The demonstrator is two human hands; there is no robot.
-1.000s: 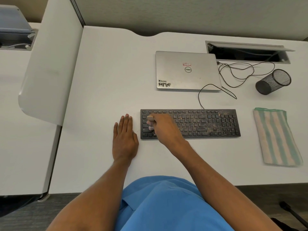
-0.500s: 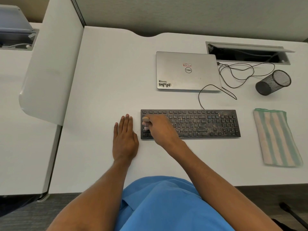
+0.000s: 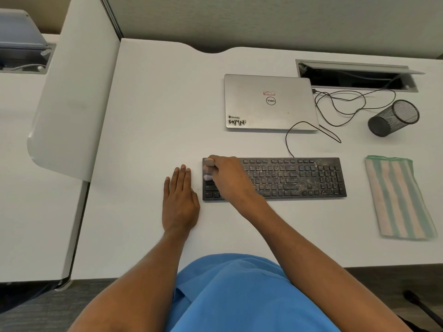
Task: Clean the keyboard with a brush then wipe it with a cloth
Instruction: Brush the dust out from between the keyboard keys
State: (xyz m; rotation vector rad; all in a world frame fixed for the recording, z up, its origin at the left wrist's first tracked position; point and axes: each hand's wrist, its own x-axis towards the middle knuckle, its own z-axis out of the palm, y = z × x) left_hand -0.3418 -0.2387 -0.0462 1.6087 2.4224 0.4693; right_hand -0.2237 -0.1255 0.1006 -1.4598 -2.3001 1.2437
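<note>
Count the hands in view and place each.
2. The left hand lies flat on the desk beside the keyboard; the right hand grips the brush over its left end.

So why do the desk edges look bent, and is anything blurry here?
Head view: the wide lens bows the desk edges, most near the frame's sides. Same view: soft, even light, no glare, faint shadows. Also there: the brush in the right hand looks smeared at the left end of the keyboard; the cloth looks soft at its near edge; the laptop logo is sharp.
</note>
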